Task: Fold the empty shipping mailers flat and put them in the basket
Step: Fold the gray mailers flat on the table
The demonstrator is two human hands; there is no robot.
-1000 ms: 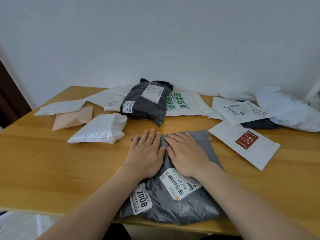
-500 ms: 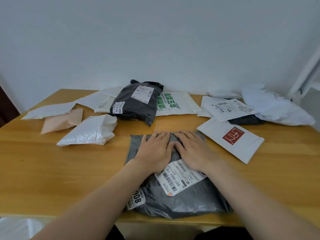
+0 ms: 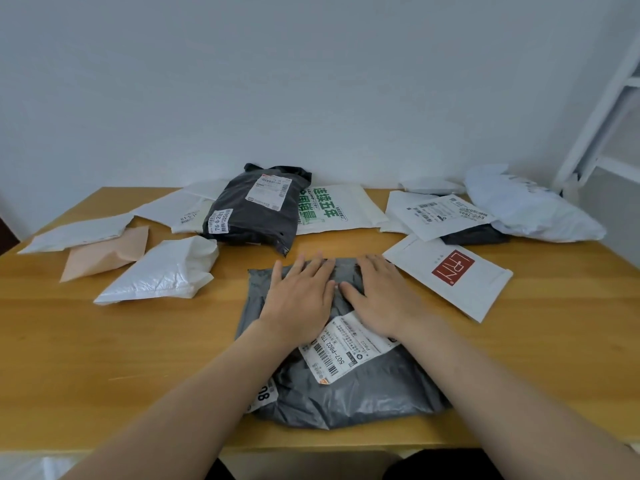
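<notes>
A grey plastic mailer [image 3: 360,386] with white shipping labels lies on the wooden table [image 3: 104,358] right in front of me. My left hand [image 3: 299,299] presses flat on its far left part, fingers straight. My right hand [image 3: 381,299] presses flat beside it on the far right part. Both palms face down and hold nothing. Further back lie other mailers: a dark one [image 3: 256,209], a white one with green print [image 3: 332,209], a white crumpled one [image 3: 162,271], a peach one [image 3: 104,254] and a white one with a red logo [image 3: 450,275]. No basket is in view.
More white mailers [image 3: 533,206] are heaped at the table's back right, over a dark one [image 3: 474,235]. Flat white mailers [image 3: 76,232] lie at the back left. A white metal frame [image 3: 602,116] stands at the right by the wall.
Both hands have slid away from me along the grey mailer toward its far edge, staying flat on it. My view has turned a little to the right.
</notes>
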